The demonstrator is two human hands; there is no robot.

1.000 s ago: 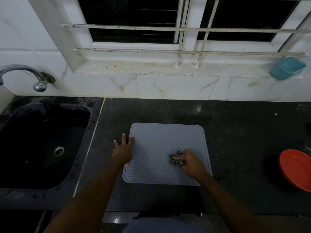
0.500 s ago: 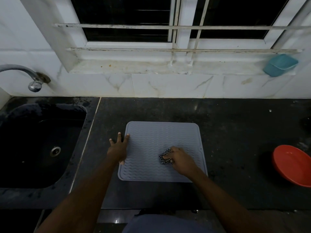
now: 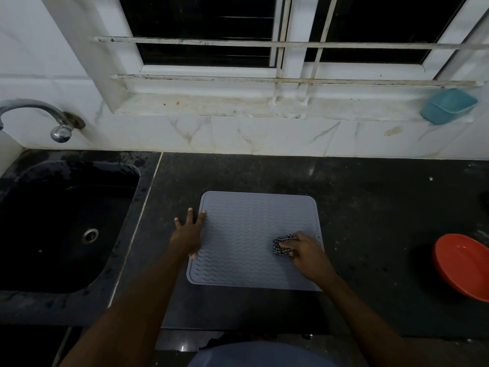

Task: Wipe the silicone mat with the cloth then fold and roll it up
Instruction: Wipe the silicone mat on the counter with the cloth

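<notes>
Head view: left hand [image 3: 189,235] spread flat on mat [image 3: 246,234] edge, right hand [image 3: 308,254] gripping cloth [image 3: 280,247], red bowl [image 3: 463,266] well apart

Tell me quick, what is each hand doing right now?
Left hand: open, fingers spread, resting on the silicone mat's left edge.
Right hand: closed, holding the checked cloth against the mat.
</notes>
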